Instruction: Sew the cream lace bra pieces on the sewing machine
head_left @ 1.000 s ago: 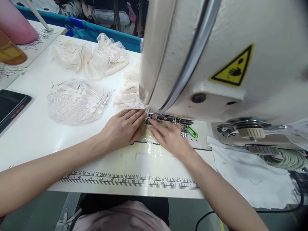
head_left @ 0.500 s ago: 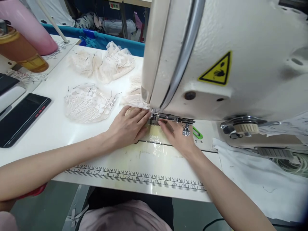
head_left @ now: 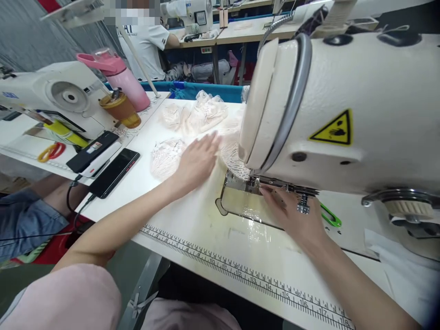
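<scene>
My left hand (head_left: 201, 160), a little blurred, reaches over the table with its fingers stretched out and nothing seen in them. Left of it lies a pale lace piece (head_left: 167, 156), partly covered by the hand. Another lace piece (head_left: 233, 158) runs up to the presser foot (head_left: 252, 182) of the white sewing machine (head_left: 330, 96). My right hand (head_left: 297, 213) rests on the machine bed at the right of the foot, fingers extended and apart, some hidden behind the metal attachment (head_left: 292, 187). It seems to hold nothing.
More crumpled lace (head_left: 202, 114) lies at the back. A black phone (head_left: 115, 173), an amber cup (head_left: 122, 110) and a pink bottle (head_left: 129, 85) stand left. Green thread snips (head_left: 330, 215) lie right; a ruler strip (head_left: 247, 275) lines the front edge. A co-worker (head_left: 142, 43) sits beyond.
My left hand has left the cloth at the presser foot and moved left and away from me, its fingers straightening. The right hand stays by the foot. The view has tilted up and turned left.
</scene>
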`<state>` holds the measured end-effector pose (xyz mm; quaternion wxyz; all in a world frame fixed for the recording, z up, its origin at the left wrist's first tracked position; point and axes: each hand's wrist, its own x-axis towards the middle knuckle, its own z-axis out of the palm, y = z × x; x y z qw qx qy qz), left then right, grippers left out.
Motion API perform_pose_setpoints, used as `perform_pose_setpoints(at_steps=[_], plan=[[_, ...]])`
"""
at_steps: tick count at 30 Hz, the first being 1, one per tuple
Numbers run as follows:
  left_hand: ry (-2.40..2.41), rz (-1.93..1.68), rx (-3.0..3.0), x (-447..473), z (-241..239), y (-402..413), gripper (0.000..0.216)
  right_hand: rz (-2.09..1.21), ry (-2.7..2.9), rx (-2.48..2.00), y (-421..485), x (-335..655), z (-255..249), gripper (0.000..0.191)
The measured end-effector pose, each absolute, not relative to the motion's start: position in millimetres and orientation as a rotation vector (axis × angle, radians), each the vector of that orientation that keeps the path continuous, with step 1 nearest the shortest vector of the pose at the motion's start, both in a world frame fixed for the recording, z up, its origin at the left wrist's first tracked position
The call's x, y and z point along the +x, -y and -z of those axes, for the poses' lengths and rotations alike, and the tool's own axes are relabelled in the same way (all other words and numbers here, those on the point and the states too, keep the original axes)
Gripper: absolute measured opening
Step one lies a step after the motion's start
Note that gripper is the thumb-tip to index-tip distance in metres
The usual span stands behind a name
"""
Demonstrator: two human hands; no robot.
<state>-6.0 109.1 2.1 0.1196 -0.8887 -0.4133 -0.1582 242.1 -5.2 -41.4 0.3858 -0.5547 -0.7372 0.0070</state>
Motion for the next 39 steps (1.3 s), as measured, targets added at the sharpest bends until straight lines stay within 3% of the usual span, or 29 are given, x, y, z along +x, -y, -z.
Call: perform_pose_setpoints(at_steps=[4, 10, 13, 15, 18, 20, 22, 29, 34, 39], plan=[[1.46, 0.409, -2.48, -67, 4, -89, 0.03, -0.017, 1.854, -1.457, 4, 238, 44, 0.026], [1.739, 1.058, -2.619, -106, -2, -101, 0.042, 0.033, 1.843, -1.522, 6, 237, 40, 0.025], [1.753, 1.214, -2.721, -112, -22, -102, 0.057, 0.072, 1.868, -1.527, 6, 237, 39, 0.026], [1.741, 1.282, -2.835, -104, -33, -89, 0.055, 0.077, 1.858, -1.55, 5, 237, 40, 0.028], [1.657, 1.09, -3.162, -69, -37, -55, 0.039, 0.043, 1.849, -1.583, 5, 235, 39, 0.031], [1.25, 0.601, -3.61, -39, -34, -33, 0.038, 0.037, 1.866, -1.6, 5, 235, 36, 0.03], [0.896, 0.431, -3.662, -13, -29, -17, 0.03, 0.055, 1.899, -1.614, 6, 236, 32, 0.028], [0.757, 0.437, -3.103, 13, -9, -9, 0.037, 0.099, 2.22, -1.347, 12, 237, 25, 0.034], [0.679, 0.46, -3.1, 13, -6, -13, 0.023, 0.072, 2.3, -1.187, 10, 236, 33, 0.032], [0.668, 0.419, -2.936, 16, 2, -21, 0.038, 0.19, 2.266, -1.233, 12, 237, 33, 0.034]])
